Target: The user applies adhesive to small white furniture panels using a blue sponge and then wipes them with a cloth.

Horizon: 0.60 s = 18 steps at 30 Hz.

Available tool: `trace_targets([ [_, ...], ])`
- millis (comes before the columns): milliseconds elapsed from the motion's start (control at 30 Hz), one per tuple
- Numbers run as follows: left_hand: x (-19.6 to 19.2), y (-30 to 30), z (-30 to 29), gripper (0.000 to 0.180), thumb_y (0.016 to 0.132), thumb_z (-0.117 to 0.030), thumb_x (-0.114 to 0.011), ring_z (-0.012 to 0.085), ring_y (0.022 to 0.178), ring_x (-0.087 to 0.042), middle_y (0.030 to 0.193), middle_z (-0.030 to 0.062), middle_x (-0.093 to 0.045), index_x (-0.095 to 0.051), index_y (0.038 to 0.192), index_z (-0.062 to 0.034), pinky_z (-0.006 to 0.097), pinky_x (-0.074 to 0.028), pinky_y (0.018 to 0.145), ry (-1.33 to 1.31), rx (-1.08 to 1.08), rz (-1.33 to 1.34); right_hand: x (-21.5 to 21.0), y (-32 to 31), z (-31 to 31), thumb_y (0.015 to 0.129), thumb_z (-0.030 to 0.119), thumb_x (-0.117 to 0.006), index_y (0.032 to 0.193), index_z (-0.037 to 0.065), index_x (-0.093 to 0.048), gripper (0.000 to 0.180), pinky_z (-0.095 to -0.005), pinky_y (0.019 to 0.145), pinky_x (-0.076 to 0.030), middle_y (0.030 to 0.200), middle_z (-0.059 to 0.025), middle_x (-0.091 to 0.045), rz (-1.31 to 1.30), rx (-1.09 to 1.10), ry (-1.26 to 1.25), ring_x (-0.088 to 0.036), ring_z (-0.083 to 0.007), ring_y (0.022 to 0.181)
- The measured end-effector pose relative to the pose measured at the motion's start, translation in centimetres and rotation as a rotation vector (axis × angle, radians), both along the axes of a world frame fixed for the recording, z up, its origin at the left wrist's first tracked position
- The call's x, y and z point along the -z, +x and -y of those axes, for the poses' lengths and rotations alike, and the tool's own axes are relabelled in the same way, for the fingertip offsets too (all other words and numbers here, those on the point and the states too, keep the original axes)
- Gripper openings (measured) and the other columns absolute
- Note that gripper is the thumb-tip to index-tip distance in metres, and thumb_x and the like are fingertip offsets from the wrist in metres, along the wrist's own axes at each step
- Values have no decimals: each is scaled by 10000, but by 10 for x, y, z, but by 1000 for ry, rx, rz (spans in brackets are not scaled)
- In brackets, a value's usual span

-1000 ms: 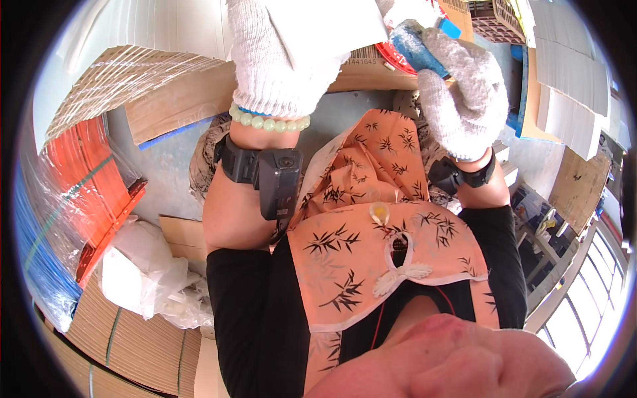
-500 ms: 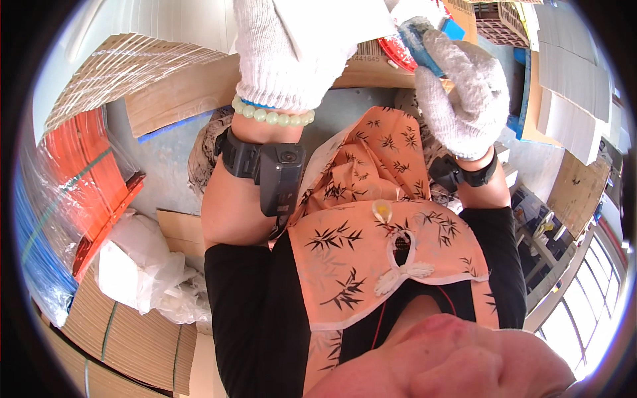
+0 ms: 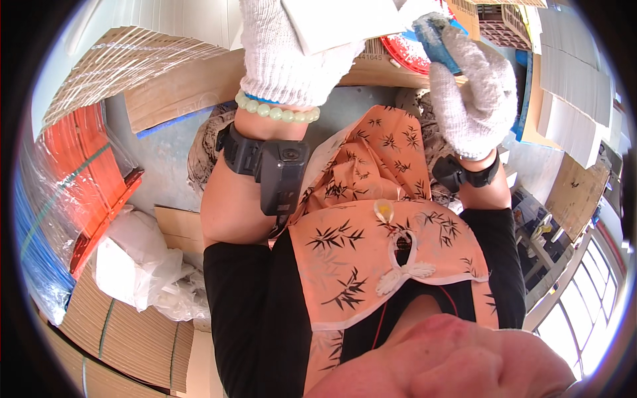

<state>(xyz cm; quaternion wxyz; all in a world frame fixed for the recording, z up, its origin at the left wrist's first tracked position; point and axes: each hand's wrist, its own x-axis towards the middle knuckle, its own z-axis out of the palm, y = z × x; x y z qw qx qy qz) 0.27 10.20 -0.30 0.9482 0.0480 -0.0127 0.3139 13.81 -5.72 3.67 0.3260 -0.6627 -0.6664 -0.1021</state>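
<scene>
My left hand (image 3: 288, 63), in a white knitted glove, is at the upper middle with a white board (image 3: 348, 26) lying across it. The board hides most of its fingers, but the hand appears to hold it from below. To the right, my gloved right hand (image 3: 474, 99) is closed round a blue block-like tool (image 3: 434, 43) smeared with white. The tool's exact kind is not clear. Beneath it and partly covered is a round red dish (image 3: 405, 55) with white matter in it.
Stacked cardboard (image 3: 119, 79) rises at upper left, and white sheets (image 3: 574, 79) are stacked at right. An orange panel (image 3: 99, 166) in clear film, white plastic bags (image 3: 146, 265) and bundled flat cartons (image 3: 126, 331) are at left. A brown carton (image 3: 179, 89) is ahead.
Both hands have shifted slightly to the right, the left with the white board and the right with the blue tool. More of the red dish shows.
</scene>
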Motion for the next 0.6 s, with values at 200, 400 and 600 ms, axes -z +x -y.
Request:
trace_targets([
  [200,9,8,-1,827,952,-692,-500,341,1111,-613,1154,209,-613,-475,1368,23,510,-496,1023,-27,-8,-71,4,1,7,795,5,-775,1241,6,-696,453,-342,889,-516,1108,-145,-702,-70,2,-24,-677,-248,987],
  [400,15,10,-2,793,966,-692,-468,324,1061,-626,1112,196,-628,-511,1317,19,481,-531,949,26,18,42,-2,-2,5,801,12,-774,1241,0,-694,447,-338,889,-518,1114,-144,-699,-78,-82,-42,-679,-249,975],
  [600,7,11,5,773,969,-693,-458,305,1026,-639,1081,173,-641,-533,1295,5,464,-546,908,14,12,-48,1,-2,9,806,18,-775,1238,-5,-693,440,-334,874,-522,1105,-138,-708,-106,23,-69,-682,-243,972],
])
